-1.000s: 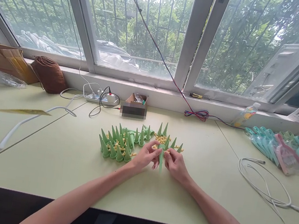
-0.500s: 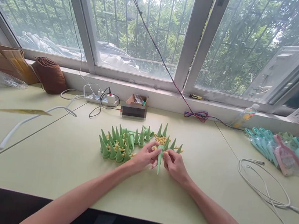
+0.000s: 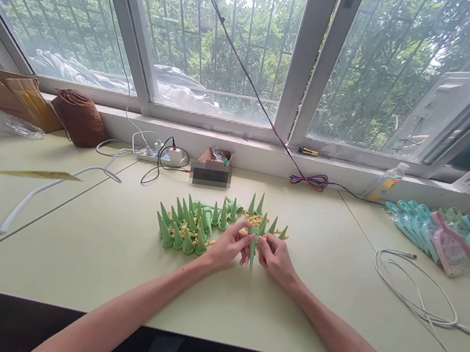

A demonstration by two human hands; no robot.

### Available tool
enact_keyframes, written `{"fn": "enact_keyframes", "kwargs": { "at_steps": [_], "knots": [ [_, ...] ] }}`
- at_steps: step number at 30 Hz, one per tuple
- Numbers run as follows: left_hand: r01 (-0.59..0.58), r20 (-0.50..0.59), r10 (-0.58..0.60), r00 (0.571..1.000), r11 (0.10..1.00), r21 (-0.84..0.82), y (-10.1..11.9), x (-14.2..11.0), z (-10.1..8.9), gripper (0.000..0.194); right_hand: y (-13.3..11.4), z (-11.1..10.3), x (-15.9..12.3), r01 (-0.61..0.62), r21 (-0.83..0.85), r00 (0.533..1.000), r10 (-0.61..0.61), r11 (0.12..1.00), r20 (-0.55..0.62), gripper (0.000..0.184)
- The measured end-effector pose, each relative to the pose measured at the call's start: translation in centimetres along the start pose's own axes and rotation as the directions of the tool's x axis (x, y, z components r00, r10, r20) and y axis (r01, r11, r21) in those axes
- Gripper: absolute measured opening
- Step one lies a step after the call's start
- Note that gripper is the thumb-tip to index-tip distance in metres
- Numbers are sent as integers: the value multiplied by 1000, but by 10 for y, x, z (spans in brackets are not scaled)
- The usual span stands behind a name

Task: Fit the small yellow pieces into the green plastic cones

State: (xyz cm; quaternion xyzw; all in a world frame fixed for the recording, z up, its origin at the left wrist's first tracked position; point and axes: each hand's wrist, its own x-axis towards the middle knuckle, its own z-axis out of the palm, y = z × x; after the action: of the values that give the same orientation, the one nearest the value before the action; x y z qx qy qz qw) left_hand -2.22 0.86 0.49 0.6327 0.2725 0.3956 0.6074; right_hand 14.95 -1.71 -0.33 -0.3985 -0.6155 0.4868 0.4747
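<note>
A green plastic spike with a wide collar hangs point down between my hands. My left hand grips its collar between thumb and fingers. Pressed close to the collar from the other side, the pinched fingers of my right hand hold a small yellow piece, mostly hidden by the fingertips. Just beyond my hands, several green spikes stand point up around a heap of small yellow pieces. To the left is a larger cluster of upright green spikes, with yellow pieces among them.
A power strip with cables, a small open carton and a blurred dark box line the back. Wrapped dustpans, a bottle and a coiled white cable lie right. A brown bag stands left.
The spike has shifted slightly right and stands a little straighter between my hands. My grip on it looks the same; the clusters on the table have not changed.
</note>
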Motion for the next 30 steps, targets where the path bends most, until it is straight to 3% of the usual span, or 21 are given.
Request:
{"fn": "enact_keyframes", "kwargs": {
  "at_steps": [12, 30],
  "knots": [
    [202, -3, -206, 979, 961, -188, 0, 1, 4, 45, 4, 2, 1, 62, 75, 998, -63, 995, 19, 46],
    [180, 2, -183, 983, 966, -188, -4, -1, 4, 43, 12, 4, 1, 92, -52, 996, -93, 994, -15, 39]
  ]
}}
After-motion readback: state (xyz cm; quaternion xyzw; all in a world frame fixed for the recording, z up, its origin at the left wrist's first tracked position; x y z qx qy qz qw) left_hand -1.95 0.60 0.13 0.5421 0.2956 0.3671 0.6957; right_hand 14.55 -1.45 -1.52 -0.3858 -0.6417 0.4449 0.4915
